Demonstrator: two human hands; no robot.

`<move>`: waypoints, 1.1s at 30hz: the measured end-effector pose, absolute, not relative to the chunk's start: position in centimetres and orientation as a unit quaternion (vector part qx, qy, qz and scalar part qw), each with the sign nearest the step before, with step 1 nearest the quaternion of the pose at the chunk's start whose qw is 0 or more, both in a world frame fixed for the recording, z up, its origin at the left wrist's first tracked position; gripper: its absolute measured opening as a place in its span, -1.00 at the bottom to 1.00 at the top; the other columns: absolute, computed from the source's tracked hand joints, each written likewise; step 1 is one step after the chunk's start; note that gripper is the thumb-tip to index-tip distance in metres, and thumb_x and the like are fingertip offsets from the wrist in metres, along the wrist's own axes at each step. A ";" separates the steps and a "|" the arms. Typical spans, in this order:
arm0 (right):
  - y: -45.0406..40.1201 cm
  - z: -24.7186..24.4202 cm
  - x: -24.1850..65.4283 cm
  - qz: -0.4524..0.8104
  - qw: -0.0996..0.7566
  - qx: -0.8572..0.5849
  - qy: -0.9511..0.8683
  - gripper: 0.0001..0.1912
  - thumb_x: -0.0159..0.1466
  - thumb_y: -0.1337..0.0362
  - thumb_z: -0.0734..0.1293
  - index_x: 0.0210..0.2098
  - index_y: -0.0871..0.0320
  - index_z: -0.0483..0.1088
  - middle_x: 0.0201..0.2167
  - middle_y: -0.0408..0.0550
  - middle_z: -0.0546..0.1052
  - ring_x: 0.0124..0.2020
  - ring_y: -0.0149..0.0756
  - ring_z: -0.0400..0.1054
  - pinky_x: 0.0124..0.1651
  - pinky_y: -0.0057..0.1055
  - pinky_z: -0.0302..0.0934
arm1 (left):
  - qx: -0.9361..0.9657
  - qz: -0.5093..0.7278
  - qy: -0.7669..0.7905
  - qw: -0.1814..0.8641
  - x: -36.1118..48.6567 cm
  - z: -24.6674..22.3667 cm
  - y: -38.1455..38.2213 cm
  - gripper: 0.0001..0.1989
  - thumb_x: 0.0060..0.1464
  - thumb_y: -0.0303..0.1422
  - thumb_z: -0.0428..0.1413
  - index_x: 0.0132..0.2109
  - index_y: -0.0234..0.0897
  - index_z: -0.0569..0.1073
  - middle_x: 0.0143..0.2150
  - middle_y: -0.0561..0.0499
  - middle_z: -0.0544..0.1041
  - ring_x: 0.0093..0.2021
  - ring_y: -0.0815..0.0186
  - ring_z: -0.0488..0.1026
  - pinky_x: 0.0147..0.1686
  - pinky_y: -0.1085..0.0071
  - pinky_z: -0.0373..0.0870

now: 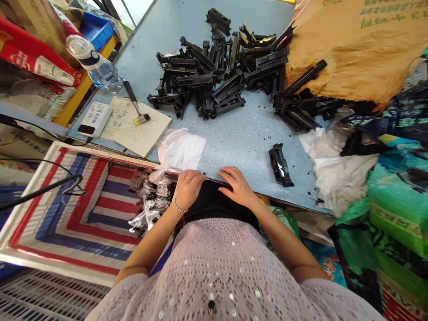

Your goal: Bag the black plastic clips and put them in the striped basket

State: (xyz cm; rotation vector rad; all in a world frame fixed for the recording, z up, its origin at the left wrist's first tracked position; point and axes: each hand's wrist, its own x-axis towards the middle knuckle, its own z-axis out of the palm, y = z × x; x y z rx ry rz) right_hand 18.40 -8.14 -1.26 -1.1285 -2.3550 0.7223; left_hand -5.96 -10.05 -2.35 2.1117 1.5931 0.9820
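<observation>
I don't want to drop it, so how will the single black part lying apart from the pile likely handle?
The lone black part is probably stiff, as its bar-like body shows no sag. Its shiny stretch may feel slightly slippery. Its angular outline suggests it would slide across the table rather than roll.

A pale blue, dark-speckled worktable [234, 138] spans the middle of the view, its surface worn and scattered with small dark specks. Along its left side runs a yellow-edged shelf [72, 104], with a blue plastic bin [96, 31] and brown cardboard [36, 22] at its far end. Below the shelf sits a large container lined with red, white and blue striped sheeting [83, 225], above a pale slatted plastic crate [50, 296]. A large orange-tan sack [351, 53] and green printed bags [397, 196] crowd the right. Bright light shows at the upper left.
</observation>
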 end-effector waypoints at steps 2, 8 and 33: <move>-8.0 -1.0 17.7 0.325 0.238 -0.403 -0.822 -0.25 0.31 0.08 0.41 0.41 0.03 0.12 0.28 0.20 0.34 0.35 0.06 0.17 0.37 0.16 0.09 | 0.694 0.382 0.559 0.243 -6.8 0.0 -8.9 -0.83 0.33 -0.32 0.05 -0.07 -0.20 0.53 -0.27 -0.01 0.59 -0.23 0.28 0.54 -0.13 0.32 0.48; -1.4 -0.9 13.3 0.512 0.274 -0.489 -0.651 -0.70 0.36 0.20 0.23 0.01 0.17 0.42 -0.31 -0.06 0.57 -0.26 -0.22 0.45 -0.10 -0.28 0.34 | 0.622 0.413 0.629 0.215 -9.5 4.0 -0.5 -0.84 0.25 -0.42 0.06 -0.06 -0.27 0.48 -0.24 -0.02 0.56 -0.26 0.28 0.52 -0.14 0.33 0.47; -1.3 4.6 34.0 0.092 0.056 -0.571 -0.814 -0.42 0.28 0.53 0.17 0.15 -0.11 0.45 0.41 -0.06 0.28 0.44 -0.01 0.10 0.35 0.18 0.12 | 0.497 0.404 0.574 0.510 -5.9 -1.4 2.6 -0.69 -0.13 -0.26 0.32 -0.35 -0.22 0.33 -0.45 0.14 0.43 -0.47 0.41 0.35 -0.41 0.45 0.27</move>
